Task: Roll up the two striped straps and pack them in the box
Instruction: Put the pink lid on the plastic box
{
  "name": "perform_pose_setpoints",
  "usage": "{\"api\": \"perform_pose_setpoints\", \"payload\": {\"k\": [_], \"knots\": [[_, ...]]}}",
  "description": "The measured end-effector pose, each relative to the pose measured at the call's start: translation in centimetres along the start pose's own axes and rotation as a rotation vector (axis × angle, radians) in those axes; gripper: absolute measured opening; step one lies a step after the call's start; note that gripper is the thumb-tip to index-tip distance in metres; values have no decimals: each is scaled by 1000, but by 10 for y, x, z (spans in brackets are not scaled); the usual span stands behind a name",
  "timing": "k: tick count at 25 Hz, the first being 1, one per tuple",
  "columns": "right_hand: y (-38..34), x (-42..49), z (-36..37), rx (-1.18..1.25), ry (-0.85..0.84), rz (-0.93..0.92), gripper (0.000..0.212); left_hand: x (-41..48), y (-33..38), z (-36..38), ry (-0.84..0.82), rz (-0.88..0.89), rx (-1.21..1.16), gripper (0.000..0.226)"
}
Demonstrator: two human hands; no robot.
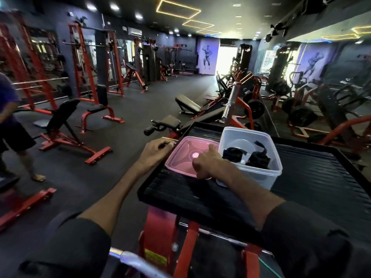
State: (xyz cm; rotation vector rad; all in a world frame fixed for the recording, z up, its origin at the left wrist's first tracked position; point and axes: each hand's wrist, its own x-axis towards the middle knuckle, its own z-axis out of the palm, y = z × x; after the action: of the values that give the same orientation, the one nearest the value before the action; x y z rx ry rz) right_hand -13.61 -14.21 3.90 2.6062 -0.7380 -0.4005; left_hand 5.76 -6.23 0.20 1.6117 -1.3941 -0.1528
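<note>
Arms extended forward, left hand [158,147] and right hand [206,163] grip the pink lid [180,157] by its edges.

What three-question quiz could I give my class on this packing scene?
1. True or false: the rolled dark straps lie inside the translucent white plastic box.
2. Pick one. The pink translucent plastic lid is: A) closed on the box; B) lying on the black ribbed platform, left of the box; C) on the floor.
3. Short answer: which hand is on the lid, the left hand, the right hand, or both?

Key: 1 true. 2 B. 3 both: the left at the lid's far left corner, the right at its near edge.
</note>
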Motion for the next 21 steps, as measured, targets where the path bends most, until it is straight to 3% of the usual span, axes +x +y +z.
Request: {"api": "perform_pose_setpoints", "payload": {"k": [4,8,11,15,19,21], "knots": [[-8,2,15,-21,-36,-13,36,-10,-12,-4,24,-74,-142,18],[-7,5,20,121,54,-23,31,-21,-21,-8,-52,-139,-192,47],[5,8,11,401,114,-17,19,-19,-15,-15,-57,-171,-269,34],[50,1,-31,726,256,-31,15,-4,-1,-34,84,-285,-537,44],[94,-30,-76,1291,450,-146,13,15,17,-47,-74,-253,-544,78],[110,-47,-91,1443,479,-130,17,23,40,-53,-143,-163,-484,69]]}}
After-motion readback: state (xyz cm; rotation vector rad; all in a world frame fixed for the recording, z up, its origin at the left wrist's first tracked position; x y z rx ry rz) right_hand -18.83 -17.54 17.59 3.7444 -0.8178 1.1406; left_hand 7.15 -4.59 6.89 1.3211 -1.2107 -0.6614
